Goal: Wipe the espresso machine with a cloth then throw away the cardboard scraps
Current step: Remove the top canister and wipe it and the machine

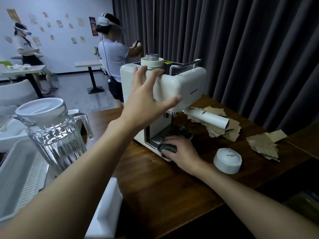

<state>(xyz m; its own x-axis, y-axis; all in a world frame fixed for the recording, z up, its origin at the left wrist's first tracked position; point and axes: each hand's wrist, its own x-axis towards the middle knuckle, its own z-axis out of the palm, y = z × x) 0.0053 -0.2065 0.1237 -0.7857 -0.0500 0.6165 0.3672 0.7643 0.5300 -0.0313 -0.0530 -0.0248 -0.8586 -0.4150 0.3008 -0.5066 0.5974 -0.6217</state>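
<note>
A cream espresso machine stands on the dark wooden table. My left hand lies spread against its upper front, fingers straight, thumb under the corner. My right hand grips a dark grey cloth at the front edge of the machine's drip tray. Torn cardboard scraps lie to the right of the machine, under a white tube. A second heap of cardboard scraps lies further right.
A glass pitcher with a white lid stands at the left beside a white dish rack. A white round cap sits by my right wrist. White foam block at the table's near edge. Two people with headsets stand behind.
</note>
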